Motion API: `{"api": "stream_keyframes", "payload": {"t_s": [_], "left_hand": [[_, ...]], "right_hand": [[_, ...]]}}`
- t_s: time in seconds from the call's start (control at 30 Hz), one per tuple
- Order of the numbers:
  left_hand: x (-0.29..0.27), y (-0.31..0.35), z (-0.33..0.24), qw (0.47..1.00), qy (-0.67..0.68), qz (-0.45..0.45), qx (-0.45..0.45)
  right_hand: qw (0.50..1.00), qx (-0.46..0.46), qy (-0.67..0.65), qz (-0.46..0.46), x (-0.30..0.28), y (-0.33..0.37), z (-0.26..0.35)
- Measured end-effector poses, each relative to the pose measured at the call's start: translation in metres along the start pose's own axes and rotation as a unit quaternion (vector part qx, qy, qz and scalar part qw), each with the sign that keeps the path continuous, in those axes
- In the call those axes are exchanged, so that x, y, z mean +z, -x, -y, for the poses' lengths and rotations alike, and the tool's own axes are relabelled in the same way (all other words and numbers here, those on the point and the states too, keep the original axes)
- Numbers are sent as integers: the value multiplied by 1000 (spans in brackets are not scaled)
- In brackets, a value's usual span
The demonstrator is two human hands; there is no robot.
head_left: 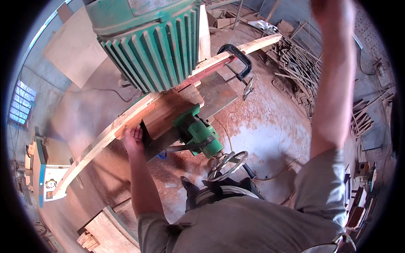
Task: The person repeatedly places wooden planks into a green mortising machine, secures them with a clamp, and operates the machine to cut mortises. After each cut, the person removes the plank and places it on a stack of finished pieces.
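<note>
My left hand (pixel 134 139) grips the lower edge of a long wooden beam (pixel 97 141), with its fingers curled beside a wooden block. The beam runs slantwise across the machine table under a large green ribbed motor (pixel 156 50), which hides part of it. A black G-clamp (pixel 240 59) is fitted at the beam's far right part, next to a reddish strip. Nearer me, a green machine vise (pixel 200 133) presses against the wooden block (pixel 168 116). My right hand (pixel 331 7) is raised high at the top edge, cut off and smeared, so its fingers cannot be made out.
A metal handwheel (pixel 230 165) stands close in front of my body. Piled wooden strips (pixel 295 63) lie at the far right. At the left is a pale machine cabinet (pixel 55 181) with a dial. Sawdust covers the floor, and wood pieces (pixel 107 232) sit at lower left.
</note>
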State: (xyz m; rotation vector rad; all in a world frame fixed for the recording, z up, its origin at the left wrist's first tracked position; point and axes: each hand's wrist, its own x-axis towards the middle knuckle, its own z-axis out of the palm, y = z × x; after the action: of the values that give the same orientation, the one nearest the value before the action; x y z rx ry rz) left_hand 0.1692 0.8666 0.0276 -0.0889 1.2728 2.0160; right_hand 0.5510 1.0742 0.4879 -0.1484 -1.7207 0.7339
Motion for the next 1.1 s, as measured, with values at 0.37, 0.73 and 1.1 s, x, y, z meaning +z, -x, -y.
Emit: {"api": "stream_keyframes", "payload": {"t_s": [0.37, 0.73, 1.1], "left_hand": [[-6, 3, -8, 998, 7, -68, -16], [-48, 7, -52, 990, 86, -106, 21], [-2, 165, -194, 758, -389, -90, 515]], "right_hand": [[822, 440, -239, 271, 147, 268, -103], [841, 527, 14, -121, -11, 330, -142], [904, 253, 0, 345, 257, 279, -34]]}}
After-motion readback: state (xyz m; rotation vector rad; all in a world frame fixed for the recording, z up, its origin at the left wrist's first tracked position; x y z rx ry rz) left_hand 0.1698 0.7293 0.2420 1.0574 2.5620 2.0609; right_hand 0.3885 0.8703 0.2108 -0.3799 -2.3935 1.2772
